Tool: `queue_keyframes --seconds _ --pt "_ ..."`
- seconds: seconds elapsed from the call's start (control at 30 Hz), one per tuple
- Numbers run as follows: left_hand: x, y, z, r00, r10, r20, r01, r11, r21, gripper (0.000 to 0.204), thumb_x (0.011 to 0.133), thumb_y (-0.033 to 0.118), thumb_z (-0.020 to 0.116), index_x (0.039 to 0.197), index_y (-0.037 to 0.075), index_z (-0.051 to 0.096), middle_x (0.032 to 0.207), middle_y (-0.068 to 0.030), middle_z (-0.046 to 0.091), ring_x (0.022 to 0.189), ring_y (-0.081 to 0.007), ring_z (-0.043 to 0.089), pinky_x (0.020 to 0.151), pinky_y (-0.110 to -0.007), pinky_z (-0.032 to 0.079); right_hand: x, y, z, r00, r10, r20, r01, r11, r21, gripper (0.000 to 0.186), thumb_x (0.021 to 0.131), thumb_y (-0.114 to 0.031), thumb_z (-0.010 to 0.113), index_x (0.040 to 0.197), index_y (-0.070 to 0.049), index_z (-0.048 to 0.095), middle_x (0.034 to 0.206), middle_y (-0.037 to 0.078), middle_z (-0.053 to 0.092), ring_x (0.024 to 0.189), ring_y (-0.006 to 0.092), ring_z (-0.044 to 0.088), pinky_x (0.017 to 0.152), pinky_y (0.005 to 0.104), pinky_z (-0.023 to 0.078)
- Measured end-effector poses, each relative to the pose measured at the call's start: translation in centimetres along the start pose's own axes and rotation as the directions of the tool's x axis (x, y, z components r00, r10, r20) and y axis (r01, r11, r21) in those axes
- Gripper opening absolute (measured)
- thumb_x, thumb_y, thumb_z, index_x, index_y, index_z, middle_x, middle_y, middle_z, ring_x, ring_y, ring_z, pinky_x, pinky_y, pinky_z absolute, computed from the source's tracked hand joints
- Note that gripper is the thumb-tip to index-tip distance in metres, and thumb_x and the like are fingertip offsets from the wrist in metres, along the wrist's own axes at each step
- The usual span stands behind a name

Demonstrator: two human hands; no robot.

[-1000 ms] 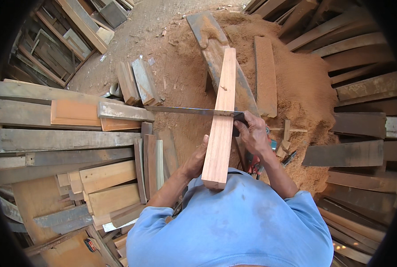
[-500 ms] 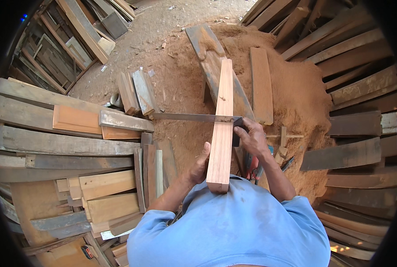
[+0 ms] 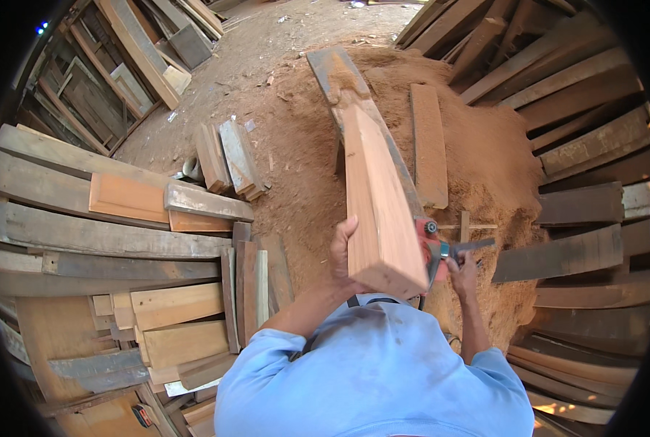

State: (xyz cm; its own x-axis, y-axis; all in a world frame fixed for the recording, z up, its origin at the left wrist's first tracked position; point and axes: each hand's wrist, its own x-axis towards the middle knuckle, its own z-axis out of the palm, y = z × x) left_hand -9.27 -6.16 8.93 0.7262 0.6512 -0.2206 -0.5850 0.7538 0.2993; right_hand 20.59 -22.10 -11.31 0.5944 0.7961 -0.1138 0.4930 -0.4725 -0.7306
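A long, pale reddish timber piece [image 3: 372, 211] points away from me, its near end raised and tilted toward my chest. My left hand [image 3: 342, 249] grips its left side near that end, thumb up along the face and the other fingers hidden. Off to the timber's right, my right hand [image 3: 465, 274] is closed on a try square [image 3: 476, 246], whose dark blade points right and is slightly blurred. Between the timber and that hand sits a red power tool [image 3: 432, 246], partly hidden by the timber.
Under the timber runs a sawdust-covered plank bench [image 3: 339, 76]. A loose board [image 3: 428, 146] lies to its right on the sawdust. Stacked planks [image 3: 114, 233] line my left, and more boards [image 3: 565, 251] fan out on the right. Two short blocks [image 3: 234, 156] lie at front left.
The try square has left the timber and moved right and nearer with my right hand. The timber has rolled to show another face, its near end lifted; my left hand stays on it.
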Motion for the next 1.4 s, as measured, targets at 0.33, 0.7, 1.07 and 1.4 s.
queue_keyframes --seconds 0.33,0.7,1.07,1.4 --pt "3.9 -0.6 2.3 0.987 0.143 0.079 -0.121 0.966 -0.229 0.074 0.092 0.069 0.047 0.146 0.019 0.052 0.142 -0.0065 0.058 0.131 -0.0309 0.056 0.109 -0.057 0.044 -14.0 14.1 4.8 0.903 0.294 0.313 -0.169 0.914 -0.37 0.045 0.078 -0.025 0.082 0.113 -0.006 0.062 0.106 0.021 0.067 0.102 0.0419 0.066 0.087 0.0497 0.051" --pt "-1.5 1.3 -4.9 0.983 0.097 -0.159 -0.084 0.993 0.081 0.079 0.093 0.05 0.064 0.146 -0.006 0.044 0.138 -0.023 0.059 0.125 -0.0331 0.062 0.108 -0.046 0.049 -5.9 3.2 1.2 0.969 0.087 0.23 -0.07 0.994 -0.083 0.049 0.089 -0.036 0.071 0.116 0.004 0.065 0.1 0.023 0.072 0.096 0.0364 0.071 0.085 0.0436 0.054" --pt "-6.3 -2.6 -18.1 0.883 0.253 -0.394 0.303 0.334 0.893 0.091 0.073 0.02 0.082 0.144 -0.004 0.03 0.126 -0.0187 0.059 0.116 -0.0312 0.061 0.102 -0.041 0.05 -3.2 -1.6 7.1 0.959 0.155 0.238 -0.249 0.862 0.442 0.037 0.09 -0.012 0.07 0.12 0.001 0.053 0.084 0.009 0.067 0.07 0.0188 0.067 0.061 0.036 0.055" --pt "0.2 -14.3 -20.5 0.837 0.427 -0.342 0.351 0.06 0.934 0.099 0.07 0.02 0.076 0.149 -0.005 0.022 0.133 -0.0308 0.05 0.125 -0.043 0.054 0.107 -0.047 0.045 -2.1 -0.1 6.8 0.928 0.135 0.348 -0.322 0.763 0.56 0.021 0.087 -0.004 0.069 0.105 0.0 0.059 0.074 0.004 0.062 0.054 0.0115 0.058 0.048 0.0285 0.048"
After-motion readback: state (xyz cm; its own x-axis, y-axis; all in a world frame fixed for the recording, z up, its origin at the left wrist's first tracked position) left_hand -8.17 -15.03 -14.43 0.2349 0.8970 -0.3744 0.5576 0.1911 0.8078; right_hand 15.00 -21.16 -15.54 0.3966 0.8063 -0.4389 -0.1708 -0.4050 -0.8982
